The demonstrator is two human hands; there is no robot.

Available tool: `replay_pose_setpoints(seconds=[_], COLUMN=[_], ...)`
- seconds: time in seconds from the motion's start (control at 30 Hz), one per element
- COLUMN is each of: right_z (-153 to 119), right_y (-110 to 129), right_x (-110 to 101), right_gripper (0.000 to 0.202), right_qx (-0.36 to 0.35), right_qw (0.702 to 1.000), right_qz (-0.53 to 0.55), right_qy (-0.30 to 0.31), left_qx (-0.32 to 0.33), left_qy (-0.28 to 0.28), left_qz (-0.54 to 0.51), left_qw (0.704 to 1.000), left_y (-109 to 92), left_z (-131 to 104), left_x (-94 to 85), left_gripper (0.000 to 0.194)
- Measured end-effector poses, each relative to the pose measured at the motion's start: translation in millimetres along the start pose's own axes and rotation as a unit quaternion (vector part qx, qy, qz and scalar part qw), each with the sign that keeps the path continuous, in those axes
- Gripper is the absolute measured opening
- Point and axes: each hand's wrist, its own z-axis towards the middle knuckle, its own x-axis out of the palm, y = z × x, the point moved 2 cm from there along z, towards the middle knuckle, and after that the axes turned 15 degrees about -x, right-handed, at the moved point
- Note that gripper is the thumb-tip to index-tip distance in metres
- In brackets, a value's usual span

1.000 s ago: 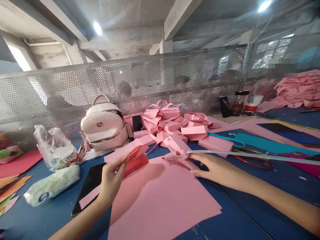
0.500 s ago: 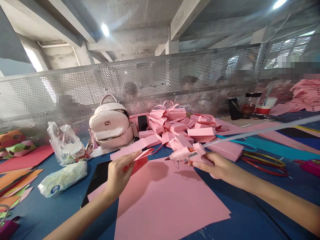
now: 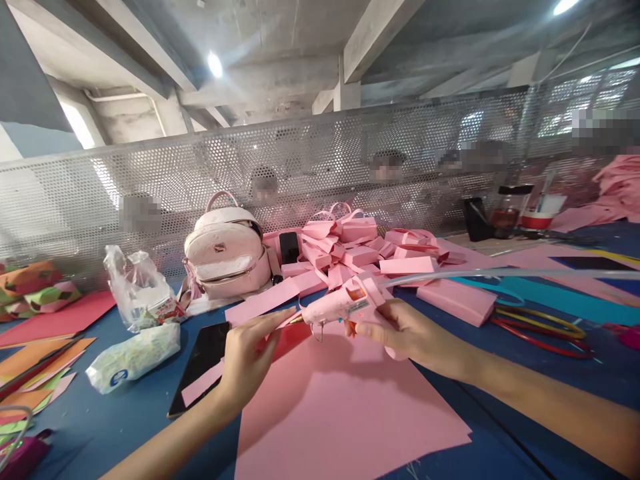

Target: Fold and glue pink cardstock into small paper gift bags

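My right hand [image 3: 400, 333] is wrapped round a pink hot glue gun [image 3: 340, 303] with a long clear glue stick [image 3: 500, 273] running out of its back. The nozzle points left and meets the edge of a folded pink paper piece [image 3: 285, 321]. That piece is pinched in my left hand [image 3: 250, 347], whose fingers hide most of it. Below both hands lies a large pink paper sheet [image 3: 345, 413], with a shadow across it. A red-looking paper part [image 3: 293, 340] shows under the held piece.
Behind the sheet rises a heap of folded pink paper bags [image 3: 345, 250], beside a pale backpack [image 3: 225, 253]. At left are a tissue pack [image 3: 135, 357], a plastic bag [image 3: 140, 287] and a black tablet-like slab [image 3: 200, 367]. Coloured rings [image 3: 540, 327] lie right; a perforated metal screen [image 3: 310, 153] stands behind.
My right hand has brought the glue gun leftward, so its nozzle now reaches the paper in my left hand. The left hand still holds that paper, nearly in place.
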Motion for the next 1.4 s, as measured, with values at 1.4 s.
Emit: replay_pose_setpoints(seconds=[1.4], right_z=[1.7], right_y=[-10.2], right_x=[-0.2], right_gripper=[0.048], right_qx=[0.04], right_qw=[0.999], right_qz=[0.0], right_qy=[0.003], left_qx=[0.03], left_qy=[0.032], left_qz=[-0.026], left_qw=[0.999], left_y=[-1.3], left_z=[-3.2], left_x=[2.9], left_gripper=[0.032])
